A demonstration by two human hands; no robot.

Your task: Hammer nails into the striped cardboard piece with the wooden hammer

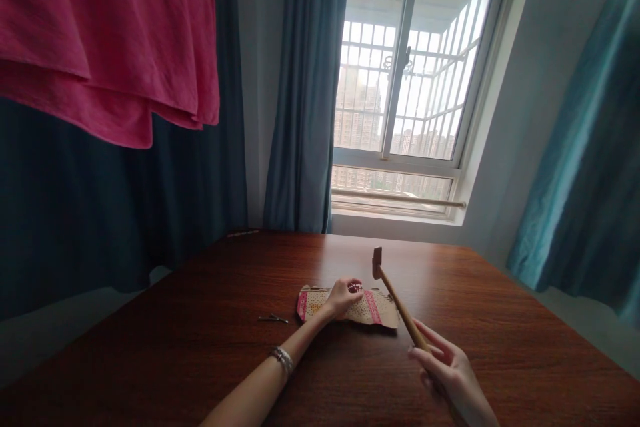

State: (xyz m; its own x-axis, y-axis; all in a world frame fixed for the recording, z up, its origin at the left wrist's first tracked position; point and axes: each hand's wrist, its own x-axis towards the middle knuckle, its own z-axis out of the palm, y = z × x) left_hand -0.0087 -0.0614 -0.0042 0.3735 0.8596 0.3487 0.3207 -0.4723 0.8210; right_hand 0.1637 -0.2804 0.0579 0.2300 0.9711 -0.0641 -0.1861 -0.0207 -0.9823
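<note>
My right hand [445, 363] is wrapped round the wooden handle of a hammer [400, 303]. Its head is raised above the table, to the right of my left hand. My left hand [345, 297] rests over a patterned piece of cardboard [376, 310] printed in pink and beige, with ragged edges. Thumb and fingers are curled together around a small dark-red and white thing [355, 287], too small to name. To the left of the cardboard lie a few thin metal pieces that look like nails [273, 318].
The brown wooden table [200, 353] spreads out on all sides of the cardboard. Beyond its far edge are a barred window [400, 80] and a blue curtain [305, 93]. A pink cloth [125, 33] hangs at upper left, and another curtain [575, 147] at right.
</note>
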